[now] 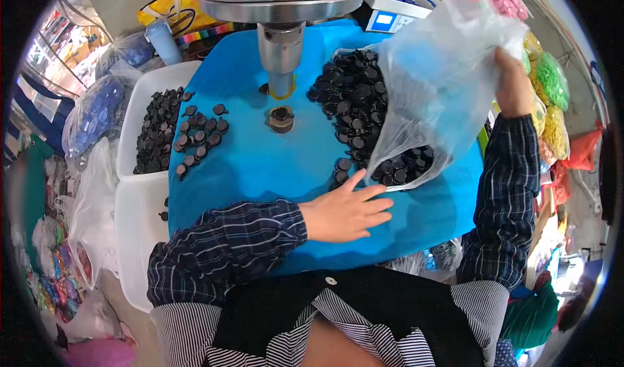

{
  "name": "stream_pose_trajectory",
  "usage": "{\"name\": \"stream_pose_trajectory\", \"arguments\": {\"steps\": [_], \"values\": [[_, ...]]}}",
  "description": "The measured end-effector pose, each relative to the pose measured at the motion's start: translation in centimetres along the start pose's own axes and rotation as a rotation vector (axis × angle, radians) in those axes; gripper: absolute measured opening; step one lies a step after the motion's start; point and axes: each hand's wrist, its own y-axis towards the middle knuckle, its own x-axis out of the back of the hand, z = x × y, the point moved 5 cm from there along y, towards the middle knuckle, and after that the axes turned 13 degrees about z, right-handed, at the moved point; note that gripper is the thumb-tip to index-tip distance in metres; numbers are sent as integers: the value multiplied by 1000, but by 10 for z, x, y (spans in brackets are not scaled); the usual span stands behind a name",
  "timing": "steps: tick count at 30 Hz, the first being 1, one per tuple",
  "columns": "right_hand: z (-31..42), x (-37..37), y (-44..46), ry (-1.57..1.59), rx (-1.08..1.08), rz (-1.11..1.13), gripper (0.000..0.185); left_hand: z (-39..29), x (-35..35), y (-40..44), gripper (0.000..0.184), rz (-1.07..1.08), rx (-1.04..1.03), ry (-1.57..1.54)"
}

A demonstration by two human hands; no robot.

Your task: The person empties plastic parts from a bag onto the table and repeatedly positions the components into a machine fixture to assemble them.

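Observation:
My right hand [513, 84] is raised at the right, closed on the gathered end of a clear plastic bag [432, 74]. The bag slants down to the left, its mouth lying low on the blue-covered table [253, 185]. Small black round pieces with tabs, like caps, sit inside that mouth, and a large heap of black caps [354, 94] spreads beside it. My left hand [348, 211] lies palm down just below the mouth, fingers spread, the index fingertip close to the bag's edge. Whether that fingertip touches the bag, I cannot tell.
A metal press head [279, 42] hangs over a small round base [281, 120] bearing one black piece. Loose black caps [201, 133] lie left of it. A white bin [133, 126] holds more. A device with a lit screen [385, 20] stands at the back.

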Motion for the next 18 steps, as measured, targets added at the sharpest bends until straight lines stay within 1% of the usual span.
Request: {"name": "stream_pose_trajectory", "arguments": {"steps": [2, 3, 5, 6, 8, 10, 11, 12, 14, 18], "values": [[20, 12, 12, -163, 163, 33, 27, 4, -19, 1, 41, 124, 9, 176], [29, 12, 19, -163, 163, 36, 27, 8, -21, 2, 41, 122, 12, 175], [49, 23, 28, 167, 237, -139, 31, 20, -24, 5, 45, 140, 59, 155], [53, 32, 35, 164, 232, -138, 31, 22, -25, 6, 47, 148, 82, 143], [72, 62, 49, -234, 440, -41, 34, 23, -25, 6, 46, 142, 91, 141], [83, 84, 50, -433, 539, 13, 36, 22, -22, 4, 45, 135, 110, 146], [92, 93, 45, -681, 597, -67, 36, 22, -20, 3, 45, 133, 112, 144], [97, 104, 41, -767, 607, -144, 36, 23, -19, 2, 46, 149, 135, 136], [96, 126, 30, -816, 567, -296, 36, 25, -19, 3, 49, 179, 174, 120], [88, 164, 5, -830, 473, -474, 37, 25, -17, 2, 47, 151, 184, 97]]}}
